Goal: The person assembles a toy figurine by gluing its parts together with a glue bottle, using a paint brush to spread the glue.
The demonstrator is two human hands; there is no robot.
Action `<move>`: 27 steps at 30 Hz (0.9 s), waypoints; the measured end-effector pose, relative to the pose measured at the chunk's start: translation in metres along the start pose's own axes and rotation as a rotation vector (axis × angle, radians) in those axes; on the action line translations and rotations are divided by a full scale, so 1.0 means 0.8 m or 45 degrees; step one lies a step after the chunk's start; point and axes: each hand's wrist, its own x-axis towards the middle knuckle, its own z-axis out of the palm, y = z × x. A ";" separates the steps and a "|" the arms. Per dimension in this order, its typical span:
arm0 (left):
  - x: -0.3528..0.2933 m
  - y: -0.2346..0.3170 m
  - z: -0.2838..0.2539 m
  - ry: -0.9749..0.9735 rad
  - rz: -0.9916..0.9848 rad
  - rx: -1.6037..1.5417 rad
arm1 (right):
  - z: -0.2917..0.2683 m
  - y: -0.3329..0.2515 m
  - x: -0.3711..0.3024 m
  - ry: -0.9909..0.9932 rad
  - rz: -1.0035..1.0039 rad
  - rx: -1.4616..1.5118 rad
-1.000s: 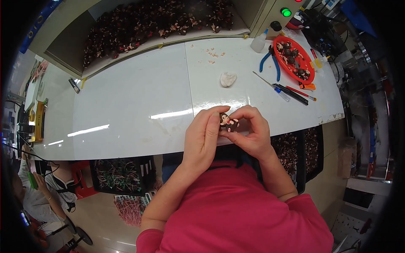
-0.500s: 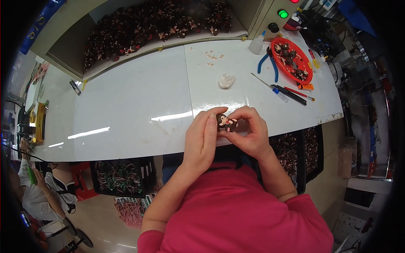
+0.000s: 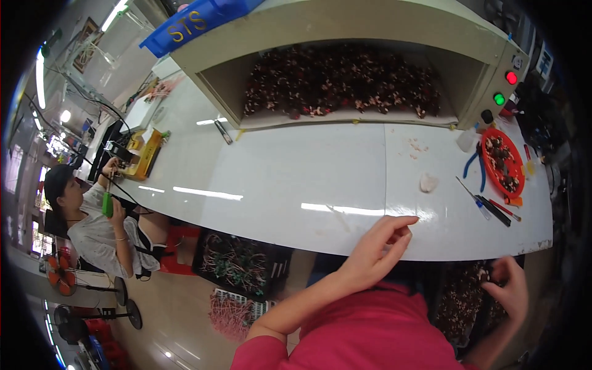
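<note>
My left hand [image 3: 377,251] rests at the table's front edge, fingers loosely bent and apart, holding nothing. To the right, beyond the table edge, my right hand [image 3: 510,288] hangs over a black tray [image 3: 436,311] full of small brown and pale figures. A small dark figurine [image 3: 483,275] shows between its thumb and curled fingers, partly hidden by them. A crumpled white lump [image 3: 428,182] lies on the white table [image 3: 290,166], ahead of my left hand.
A red bowl [image 3: 521,185] of figures, blue-handled pliers [image 3: 466,168], a screwdriver [image 3: 480,203] and a red brush [image 3: 507,211] are at right. A lit cabinet [image 3: 216,92] with many figures stands behind. A co-worker [image 3: 98,225] sits left, beside a crate [image 3: 237,265].
The hands have parted. My right hand has moved right and down with the figurine, over the tray; my left hand stays at the table edge without it. The view has swung left.
</note>
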 end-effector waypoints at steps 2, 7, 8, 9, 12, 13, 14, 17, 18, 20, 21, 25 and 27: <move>0.012 0.017 -0.033 0.066 0.107 0.290 | -0.021 0.004 -0.013 0.222 0.060 -0.106; 0.083 0.012 -0.128 0.437 0.253 0.811 | 0.016 -0.029 0.033 0.317 -0.292 0.321; 0.106 -0.001 -0.156 0.506 0.328 0.900 | 0.030 -0.044 0.041 0.288 -0.354 0.275; 0.131 -0.011 -0.181 0.585 0.394 0.997 | 0.039 -0.060 0.051 0.223 -0.439 0.261; 0.189 -0.024 -0.240 0.738 0.385 1.231 | 0.069 -0.071 0.073 0.005 -0.576 0.319; 0.207 -0.023 -0.252 0.834 0.332 1.337 | 0.076 -0.077 0.077 -0.065 -0.623 0.356; 0.223 -0.024 -0.264 0.931 0.276 1.439 | 0.082 -0.081 0.081 -0.137 -0.670 0.390; 0.266 -0.029 -0.286 0.761 0.012 1.660 | 0.093 -0.079 0.090 -0.232 -0.552 0.484; 0.278 -0.027 -0.284 0.745 0.027 1.657 | 0.098 -0.073 0.095 -0.213 -0.542 0.486; 0.297 -0.024 -0.281 0.525 -0.242 1.841 | 0.108 -0.059 0.107 -0.091 -0.408 0.703; 0.302 -0.029 -0.282 0.520 -0.183 1.807 | 0.109 -0.055 0.109 -0.083 -0.398 0.706; 0.314 -0.036 -0.289 0.478 0.049 1.731 | 0.106 -0.045 0.117 -0.079 -0.296 1.070; 0.310 -0.035 -0.282 0.717 0.378 1.558 | 0.104 -0.041 0.118 -0.098 -0.305 1.053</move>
